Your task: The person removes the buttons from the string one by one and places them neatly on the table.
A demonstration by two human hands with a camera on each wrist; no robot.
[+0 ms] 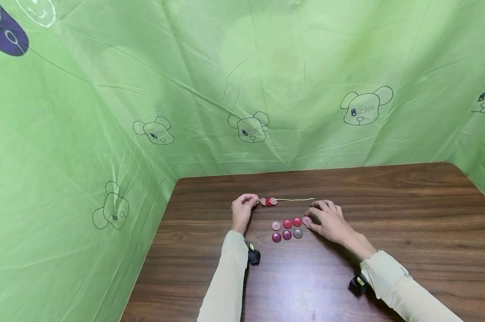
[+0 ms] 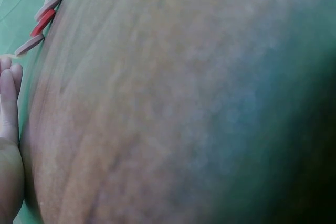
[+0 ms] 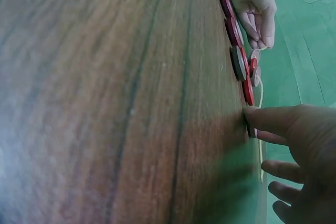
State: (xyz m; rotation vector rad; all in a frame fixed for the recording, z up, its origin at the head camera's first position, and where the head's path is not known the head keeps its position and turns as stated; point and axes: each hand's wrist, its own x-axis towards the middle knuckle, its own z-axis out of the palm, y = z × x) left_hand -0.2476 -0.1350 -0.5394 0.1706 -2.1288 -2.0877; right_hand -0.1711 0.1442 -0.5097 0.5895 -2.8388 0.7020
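Note:
My left hand pinches the near end of a thin yellowish string that runs to the right along the table. Threaded on it, close to those fingertips, are two pinkish buttons with a red button between them. My right hand has thumb and forefinger at the edges of a pink button, which ends the upper row of loose buttons. That row also holds a pale pink button and two red ones. Below lie two dark magenta buttons and a greyish button.
The dark wood-grain table extends to both sides and toward me. Green cloth with bear-face drawings hangs behind it and at the sides. A black wrist device sits on the left sleeve, another on the right.

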